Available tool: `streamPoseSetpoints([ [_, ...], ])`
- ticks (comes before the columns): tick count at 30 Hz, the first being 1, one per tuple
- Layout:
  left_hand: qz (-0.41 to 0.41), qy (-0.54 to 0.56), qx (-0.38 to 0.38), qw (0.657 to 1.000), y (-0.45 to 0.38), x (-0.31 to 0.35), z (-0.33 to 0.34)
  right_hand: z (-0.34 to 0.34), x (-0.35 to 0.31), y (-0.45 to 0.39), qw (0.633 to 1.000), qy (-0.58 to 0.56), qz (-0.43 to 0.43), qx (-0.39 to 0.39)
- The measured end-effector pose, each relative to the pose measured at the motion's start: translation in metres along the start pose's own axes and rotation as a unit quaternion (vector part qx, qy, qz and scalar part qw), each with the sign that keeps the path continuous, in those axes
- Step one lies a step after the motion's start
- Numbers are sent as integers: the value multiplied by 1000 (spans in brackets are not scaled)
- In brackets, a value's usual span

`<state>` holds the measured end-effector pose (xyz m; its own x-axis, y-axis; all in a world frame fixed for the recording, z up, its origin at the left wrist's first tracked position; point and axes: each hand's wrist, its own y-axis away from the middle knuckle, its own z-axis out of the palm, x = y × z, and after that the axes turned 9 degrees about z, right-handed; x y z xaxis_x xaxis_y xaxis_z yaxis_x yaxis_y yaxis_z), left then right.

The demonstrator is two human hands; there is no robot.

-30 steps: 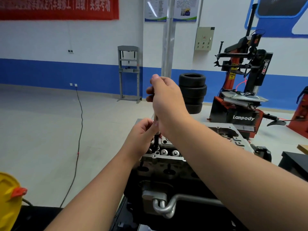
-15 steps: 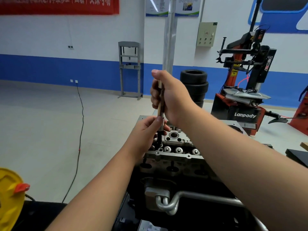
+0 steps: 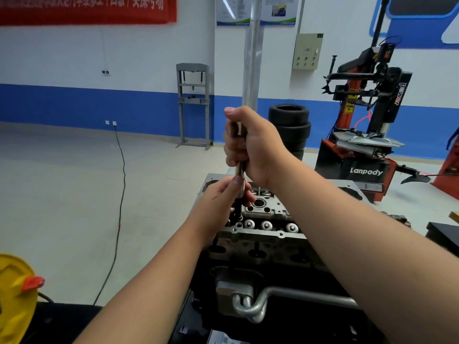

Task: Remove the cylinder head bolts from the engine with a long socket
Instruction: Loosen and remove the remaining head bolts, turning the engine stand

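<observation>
Socket (image 3: 239, 192): upright at the head's (image 3: 270, 212) left end, seemingly seated on a bolt. Right hand (image 3: 250, 142) fists the upper shaft; left hand (image 3: 223, 204) pinches the lower. Step: loosening; next likely calls for steady turning, kept vertical.

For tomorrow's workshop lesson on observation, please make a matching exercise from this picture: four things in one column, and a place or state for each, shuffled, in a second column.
Column one:
1. right hand
2. left hand
3. stack of tyres
4. yellow container

Column two:
A. at the bottom left edge of the view
B. pinches the lower end of the long socket, just above the cylinder head
C. on the floor, by the blue wall band
D. grips the upper part of the tool

Pairs: 1-D, 2-B, 3-C, 4-A
</observation>
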<state>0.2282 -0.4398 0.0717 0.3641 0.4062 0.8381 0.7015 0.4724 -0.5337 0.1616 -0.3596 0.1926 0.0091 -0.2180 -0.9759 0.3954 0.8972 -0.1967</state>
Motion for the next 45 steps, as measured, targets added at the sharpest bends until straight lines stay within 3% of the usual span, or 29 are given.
streamPoseSetpoints([
  [4, -3, -1, 7, 1000, 1, 0, -2, 6, 6, 1, 999, -12, -22, 30],
  [10, -2, 9, 13, 1000, -1, -2, -2, 1, 1, 3, 1000, -8, -3, 11],
  [14, -10, 6, 47, 999, -5, -4, -1, 10, 2, 9, 995, -8, 1, 99],
  [18, -19, -3, 107, 994, -10, -7, 2, 18, 4, 10, 980, 72, -23, 182],
  [20, -13, 3, 89, 996, -10, -9, 1, 19, 5, 9, 982, 72, -48, 168],
  [23, -9, 35, 9, 999, -5, -6, -3, 9, -1, 5, 996, -25, 1, 82],
  [27, -33, 56, -49, 997, -5, -5, -7, -3, -4, 1, 999, 11, 24, 19],
  [29, -22, 34, -19, 999, -4, -6, -6, 1, -1, 4, 998, 23, 19, 58],
  [32, -3, 19, 43, 999, -5, -6, -1, 8, 8, 5, 973, 113, -46, 195],
  [34, 4, 7, 73, 997, -7, -4, 2, 14, 13, 5, 965, 110, -64, 228],
  [36, 4, 3, 74, 997, -7, -2, 1, 17, 12, 3, 976, 56, -57, 205],
  [39, -7, 32, 12, 999, -3, -1, -3, 12, 3, -1, 992, -26, -11, 123],
  [42, -9, 33, -15, 999, -1, 0, -2, 3, -1, -2, 998, -27, 26, 53],
  [45, 1, 35, 27, 999, -3, -1, 0, 0, 0, 1, 997, 1, 16, 81],
])
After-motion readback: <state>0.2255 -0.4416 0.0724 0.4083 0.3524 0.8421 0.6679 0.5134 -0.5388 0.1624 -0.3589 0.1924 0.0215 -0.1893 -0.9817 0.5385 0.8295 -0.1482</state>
